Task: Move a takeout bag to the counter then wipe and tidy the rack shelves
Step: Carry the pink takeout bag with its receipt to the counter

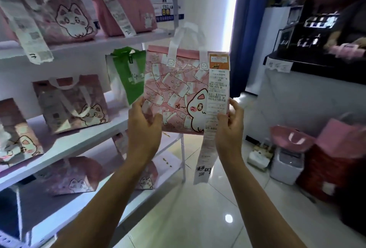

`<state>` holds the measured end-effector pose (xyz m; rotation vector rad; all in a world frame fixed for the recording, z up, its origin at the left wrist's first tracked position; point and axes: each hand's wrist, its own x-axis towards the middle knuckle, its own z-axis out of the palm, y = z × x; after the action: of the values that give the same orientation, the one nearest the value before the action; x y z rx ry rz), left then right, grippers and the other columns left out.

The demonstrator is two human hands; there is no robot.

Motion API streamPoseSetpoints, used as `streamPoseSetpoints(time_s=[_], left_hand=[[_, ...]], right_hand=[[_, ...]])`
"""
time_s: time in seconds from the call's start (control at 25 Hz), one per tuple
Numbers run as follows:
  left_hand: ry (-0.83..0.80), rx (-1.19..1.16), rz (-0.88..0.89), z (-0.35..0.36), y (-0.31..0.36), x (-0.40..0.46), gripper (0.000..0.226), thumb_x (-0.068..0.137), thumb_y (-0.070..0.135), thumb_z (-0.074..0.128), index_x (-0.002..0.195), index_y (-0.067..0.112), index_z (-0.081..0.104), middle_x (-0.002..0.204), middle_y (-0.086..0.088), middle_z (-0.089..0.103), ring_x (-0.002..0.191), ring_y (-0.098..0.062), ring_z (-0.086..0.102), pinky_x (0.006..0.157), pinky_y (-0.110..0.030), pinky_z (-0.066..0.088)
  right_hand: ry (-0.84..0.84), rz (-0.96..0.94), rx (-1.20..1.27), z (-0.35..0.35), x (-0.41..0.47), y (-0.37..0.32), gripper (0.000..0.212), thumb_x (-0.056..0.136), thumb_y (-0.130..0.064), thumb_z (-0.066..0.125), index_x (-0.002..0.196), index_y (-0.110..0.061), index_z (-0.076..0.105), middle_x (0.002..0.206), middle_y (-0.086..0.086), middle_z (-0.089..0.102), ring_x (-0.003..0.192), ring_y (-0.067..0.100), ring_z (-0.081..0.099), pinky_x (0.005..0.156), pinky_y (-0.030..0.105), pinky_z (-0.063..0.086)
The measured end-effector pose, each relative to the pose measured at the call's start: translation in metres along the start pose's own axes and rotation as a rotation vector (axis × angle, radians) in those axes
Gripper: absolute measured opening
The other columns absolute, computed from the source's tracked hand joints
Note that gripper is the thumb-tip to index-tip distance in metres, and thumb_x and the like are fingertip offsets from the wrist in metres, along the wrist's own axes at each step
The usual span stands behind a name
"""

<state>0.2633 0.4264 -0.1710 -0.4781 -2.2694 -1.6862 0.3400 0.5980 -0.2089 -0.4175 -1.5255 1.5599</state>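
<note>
A white rack (111, 44) of takeout bags stands left; right of it, left hand (143, 127) and right hand (229, 127) grip the upright pink cat bag (178, 89), counter (309, 73) farther right.

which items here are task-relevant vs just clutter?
In play: pink cat takeout bag held by left hand and right hand; its long receipt; rack shelves; counter.

Lying about: green bag, other pink bags on shelves, white box on floor, blue curtain.
</note>
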Motion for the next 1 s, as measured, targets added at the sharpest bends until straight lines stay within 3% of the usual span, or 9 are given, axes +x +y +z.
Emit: streamPoseSetpoints(time_s=[0.08,0.2,0.24,0.36,0.48,0.52,0.64,0.84,1.0], left_hand=[[-0.032,0.001,0.014,0.049,0.011,-0.002,0.052,0.093,0.023,0.059,0.142,0.025,0.041,0.131,-0.005,0.057,0.109,-0.021,0.061,0.088,-0.041,0.056],[-0.087,-0.044,0.019,0.113,0.022,-0.006,0.051,0.092,0.019,0.060,0.140,0.026,0.044,0.127,-0.003,0.059,0.102,-0.014,0.061,0.069,-0.007,0.046],[-0.122,-0.070,0.006,0.134,0.026,-0.008,0.049,0.093,0.019,0.059,0.139,0.025,0.045,0.127,-0.004,0.059,0.102,-0.013,0.062,0.064,-0.004,0.046],[-0.220,-0.112,0.006,0.182,0.035,-0.007,0.043,0.095,0.022,0.059,0.136,0.024,0.046,0.127,-0.004,0.059,0.105,-0.013,0.063,0.068,-0.009,0.052],[-0.300,-0.149,0.009,0.231,0.044,0.004,0.040,0.096,0.022,0.059,0.134,0.024,0.045,0.128,-0.003,0.058,0.109,-0.018,0.063,0.083,-0.035,0.060],[-0.316,-0.149,0.019,0.247,0.045,0.008,0.041,0.097,0.023,0.058,0.135,0.024,0.044,0.129,-0.003,0.058,0.109,-0.018,0.062,0.082,-0.035,0.060],[-0.369,-0.146,0.057,0.297,0.043,0.026,0.041,0.098,0.026,0.058,0.136,0.024,0.043,0.129,-0.003,0.057,0.104,-0.011,0.062,0.070,-0.015,0.055],[-0.447,-0.241,0.058,0.375,0.044,0.079,0.039,0.097,0.022,0.059,0.133,0.026,0.045,0.126,-0.005,0.059,0.097,-0.001,0.063,0.072,-0.013,0.055],[-0.487,-0.263,0.082,0.432,0.047,0.132,0.044,0.096,0.020,0.060,0.137,0.023,0.044,0.127,-0.005,0.056,0.104,-0.011,0.063,0.064,-0.002,0.049]], right_hand=[[0.041,-0.011,-0.037,-0.040,0.025,0.006,0.034,0.097,-0.031,0.047,0.130,-0.036,0.044,0.108,-0.007,0.068,0.091,0.010,0.072,0.068,0.033,0.063],[0.118,-0.029,-0.055,-0.093,0.057,0.016,0.032,0.100,-0.026,0.049,0.131,-0.033,0.046,0.104,-0.009,0.070,0.089,0.011,0.073,0.067,0.032,0.062],[0.145,-0.023,-0.053,-0.111,0.067,0.019,0.031,0.102,-0.024,0.049,0.132,-0.032,0.046,0.102,-0.011,0.071,0.088,0.011,0.073,0.067,0.030,0.062],[0.210,-0.012,-0.061,-0.153,0.095,0.025,0.030,0.104,-0.019,0.048,0.132,-0.028,0.047,0.105,-0.015,0.072,0.091,0.009,0.073,0.070,0.031,0.063],[0.281,0.003,-0.056,-0.185,0.125,0.032,0.030,0.104,-0.018,0.048,0.133,-0.027,0.047,0.113,-0.008,0.071,0.096,0.011,0.072,0.078,0.038,0.063],[0.304,0.004,-0.064,-0.192,0.135,0.034,0.030,0.104,-0.018,0.048,0.133,-0.028,0.047,0.114,-0.007,0.071,0.098,0.012,0.072,0.080,0.040,0.063],[0.361,-0.005,-0.120,-0.213,0.169,0.047,0.031,0.105,-0.018,0.049,0.134,-0.026,0.047,0.117,-0.006,0.070,0.099,0.014,0.072,0.082,0.044,0.062],[0.421,-0.043,-0.137,-0.226,0.245,0.069,0.031,0.104,-0.014,0.047,0.134,-0.021,0.047,0.112,-0.007,0.071,0.098,0.014,0.072,0.079,0.037,0.063],[0.471,-0.060,-0.174,-0.224,0.315,0.087,0.033,0.104,-0.014,0.048,0.136,-0.022,0.045,0.115,-0.007,0.070,0.100,0.014,0.072,0.081,0.040,0.063]])
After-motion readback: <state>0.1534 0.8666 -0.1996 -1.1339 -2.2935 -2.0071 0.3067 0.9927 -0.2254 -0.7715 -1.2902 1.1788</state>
